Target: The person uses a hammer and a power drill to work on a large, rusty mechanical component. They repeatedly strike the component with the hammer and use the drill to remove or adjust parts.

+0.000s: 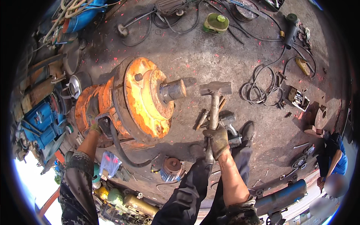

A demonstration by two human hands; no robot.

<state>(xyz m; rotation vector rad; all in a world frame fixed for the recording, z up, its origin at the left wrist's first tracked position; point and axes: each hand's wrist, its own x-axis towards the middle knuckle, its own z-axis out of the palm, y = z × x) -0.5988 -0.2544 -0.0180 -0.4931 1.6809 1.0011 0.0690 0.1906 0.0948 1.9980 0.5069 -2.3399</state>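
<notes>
While, in head view, right hand [217, 141] wraps handle of one hammer [214, 112], left hand [93, 119] lies against one orange machine [144, 95], finger spread cannot be told. Machine sits left of hammer, one shaft [173, 90] pointing right.

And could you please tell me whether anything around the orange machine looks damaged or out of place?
The orange machine's front flange has patchy, worn-looking paint and dark, grimy edges. Red flecks are scattered over the floor, and a dark cable lies in loose loops right of the hammer. No spill is evident.
</notes>
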